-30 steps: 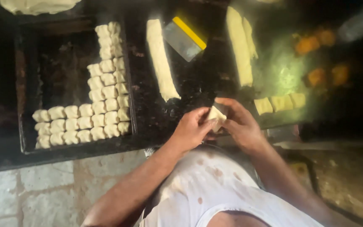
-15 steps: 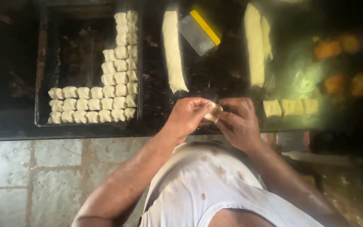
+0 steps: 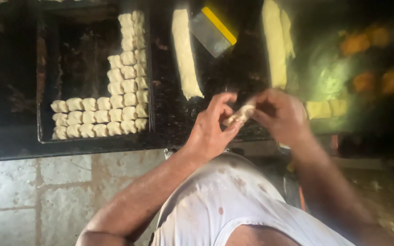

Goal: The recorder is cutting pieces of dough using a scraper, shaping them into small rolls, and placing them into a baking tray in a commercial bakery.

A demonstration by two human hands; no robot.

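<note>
Both my hands pinch one small pale dough piece (image 3: 240, 113) above the front edge of the dark worktop (image 3: 233, 77). My left hand (image 3: 213, 130) grips it from the left, fingers curled. My right hand (image 3: 279, 114) grips it from the right and looks blurred. A long dough strip (image 3: 185, 52) lies on the worktop just behind my left hand. To the left a dark baking tray (image 3: 46, 91) holds several folded dough pieces (image 3: 115, 105) in rows.
A scraper (image 3: 213, 32) with a yellow handle lies behind the dough strip. A second long dough strip (image 3: 277, 43) lies to the right, with cut dough squares (image 3: 327, 108) near it. Orange lumps (image 3: 363, 82) sit far right. Stone floor (image 3: 46, 196) shows below.
The view has shifted a little. My hands keep working the dough piece between them; it looks more folded and squeezed than a second ago.
</note>
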